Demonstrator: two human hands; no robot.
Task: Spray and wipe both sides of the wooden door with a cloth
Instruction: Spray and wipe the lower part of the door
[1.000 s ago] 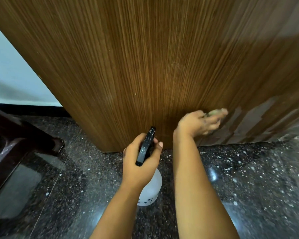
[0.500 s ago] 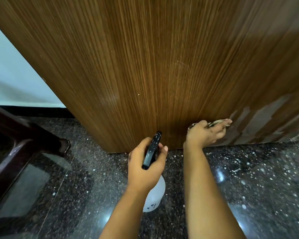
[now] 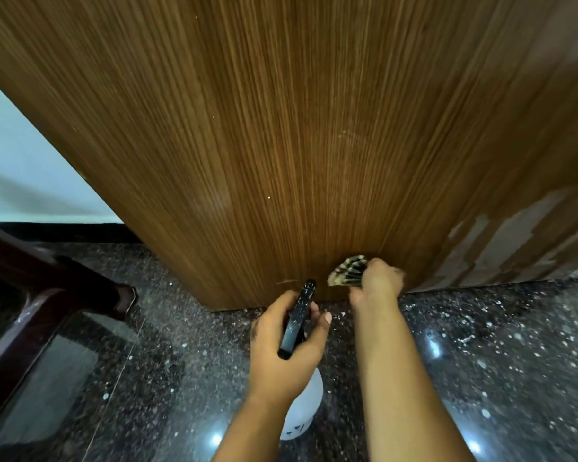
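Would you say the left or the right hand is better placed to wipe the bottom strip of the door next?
Right. The right hand already presses the cloth against the door near its bottom edge, while the left hand grips the spray bottle.

Dark speckled polished floor [image 3: 481,361], dark wooden furniture leg [image 3: 121,295] on it

Both forearms outstretched, left hand [image 3: 282,355] curled in a grip, right hand [image 3: 379,281] clenched, blurred.
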